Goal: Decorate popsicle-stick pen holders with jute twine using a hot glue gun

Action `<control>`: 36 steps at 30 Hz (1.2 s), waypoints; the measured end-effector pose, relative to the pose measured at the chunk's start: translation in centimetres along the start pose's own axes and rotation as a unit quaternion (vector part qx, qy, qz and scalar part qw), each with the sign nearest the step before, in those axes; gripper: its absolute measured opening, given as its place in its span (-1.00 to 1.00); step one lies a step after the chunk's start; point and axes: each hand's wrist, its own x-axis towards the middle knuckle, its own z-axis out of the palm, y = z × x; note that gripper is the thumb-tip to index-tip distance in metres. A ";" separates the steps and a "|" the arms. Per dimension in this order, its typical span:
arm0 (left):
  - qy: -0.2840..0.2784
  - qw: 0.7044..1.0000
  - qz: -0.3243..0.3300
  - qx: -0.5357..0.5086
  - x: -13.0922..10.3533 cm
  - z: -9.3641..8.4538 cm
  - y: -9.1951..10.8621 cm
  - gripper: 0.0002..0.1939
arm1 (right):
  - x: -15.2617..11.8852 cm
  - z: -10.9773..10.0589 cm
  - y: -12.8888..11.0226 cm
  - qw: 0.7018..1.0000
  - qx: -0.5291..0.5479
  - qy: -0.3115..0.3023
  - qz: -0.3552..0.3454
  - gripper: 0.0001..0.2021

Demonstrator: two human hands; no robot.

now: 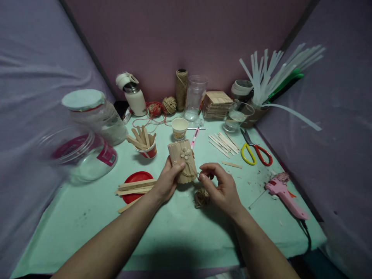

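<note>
My left hand (170,178) grips a small holder made of wooden sticks (179,155) by its left side, thumb across the front. A flower shape (185,154) sits on its front, and thin twine (188,175) runs across the lower part. At its lower right edge, my right hand (217,184) pinches the twine between thumb and forefinger. A small ball of twine (201,198) lies on the table just below, beside my right hand.
Sticks lie on a red lid (135,177) at left, near a stick-filled cup (148,150). Scissors (255,153) and a pink glue gun (287,197) lie at right. A paper cup (179,128), plastic jars (84,155) and stacked wooden squares (216,105) stand farther back.
</note>
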 end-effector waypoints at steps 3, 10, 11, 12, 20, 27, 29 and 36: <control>0.003 1.000 -0.002 0.004 0.0 0.0 0.1 -0.40 | 0.1 -0.1 0.0 1.000 0.007 -0.010 0.006 -0.95; 0.008 1.000 -0.012 -0.005 -0.1 0.1 0.1 -0.40 | 0.2 0.0 0.0 0.999 -0.012 -0.029 -0.017 -0.91; 0.008 1.000 -0.014 -0.004 -0.1 0.1 0.2 -0.40 | 0.3 0.0 0.0 0.999 -0.015 -0.031 -0.018 -0.90; 0.006 1.000 -0.017 -0.001 -0.2 0.1 0.2 -0.38 | 0.4 -0.1 0.0 0.999 -0.018 -0.034 -0.020 -0.88; 0.007 0.999 -0.030 0.017 0.1 -0.2 0.3 -0.36 | -1.6 -3.4 -0.5 0.994 -0.093 0.049 -0.027 -0.90; 0.004 0.999 -0.042 0.018 0.3 -0.4 0.0 -0.31 | -7.0 -12.3 4.8 0.875 -0.403 0.207 0.172 -0.55; 0.004 0.999 -0.044 0.023 0.3 -0.4 -0.1 -0.31 | -8.5 -14.4 6.9 0.834 -0.479 0.145 0.232 -0.41; -0.001 0.999 -0.042 0.024 0.2 -0.3 -0.1 -0.28 | -10.3 -16.9 11.3 0.799 -0.507 0.052 0.321 -0.38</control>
